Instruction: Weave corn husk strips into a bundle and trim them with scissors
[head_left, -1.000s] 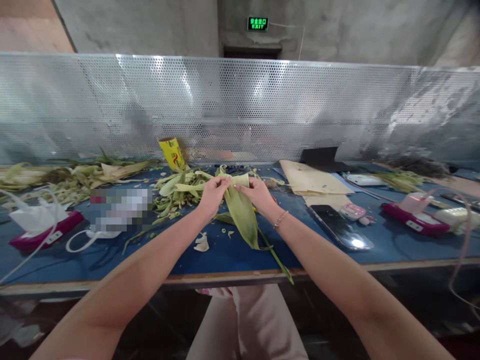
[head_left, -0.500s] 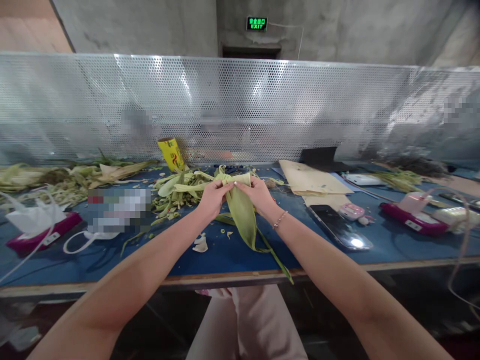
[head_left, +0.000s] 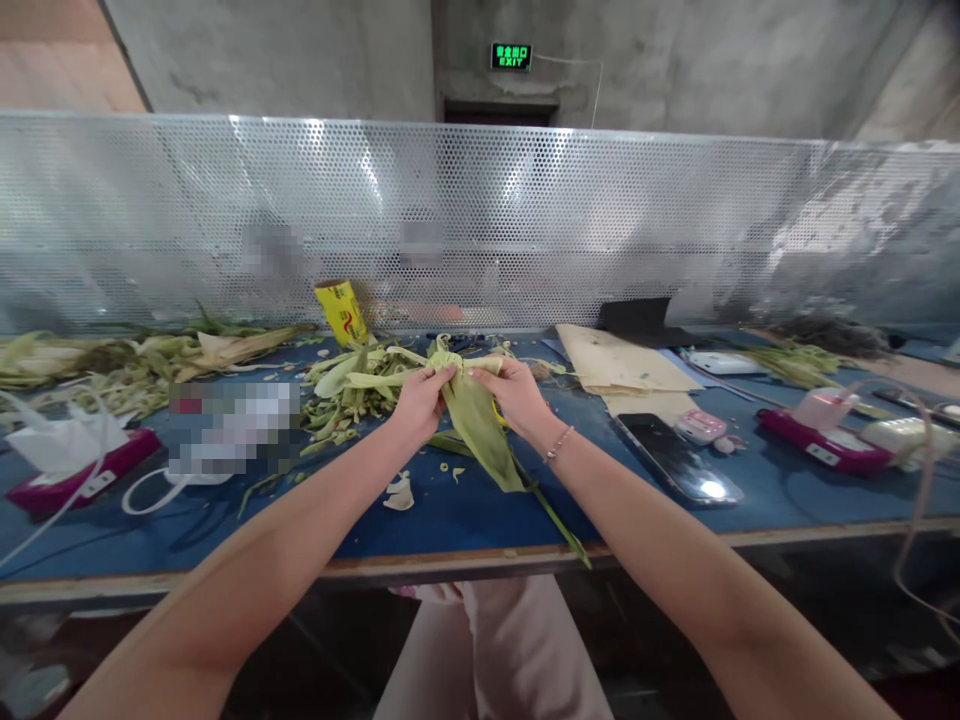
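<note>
A green corn husk point(head_left: 480, 435) hangs between my hands over the blue table, its wide end pointing down toward the front edge. My left hand point(head_left: 424, 402) pinches the gathered top of the husk from the left. On the other side, my right hand point(head_left: 516, 395) grips the husk's upper right part between thumb and fingers. Behind my left hand lies a heap of husk strips point(head_left: 352, 385). A long green strip point(head_left: 559, 525) runs from beneath the husk to the table's front edge. Pale scraps point(head_left: 400, 492) lie nearer me on the left.
On the right are a black phone point(head_left: 675, 458), brown paper sheets point(head_left: 619, 358), a pink case point(head_left: 701, 426) and a magenta power strip point(head_left: 825, 440). A yellow roll point(head_left: 343, 312) stands at the back. Another magenta strip point(head_left: 135, 455) sits at left, near more husks point(head_left: 157, 360).
The husk's lower end has shifted and looks flatter and wider. Its top is more bunched between my fingers. The view has tilted slightly, while both hands stay nearly in place.
</note>
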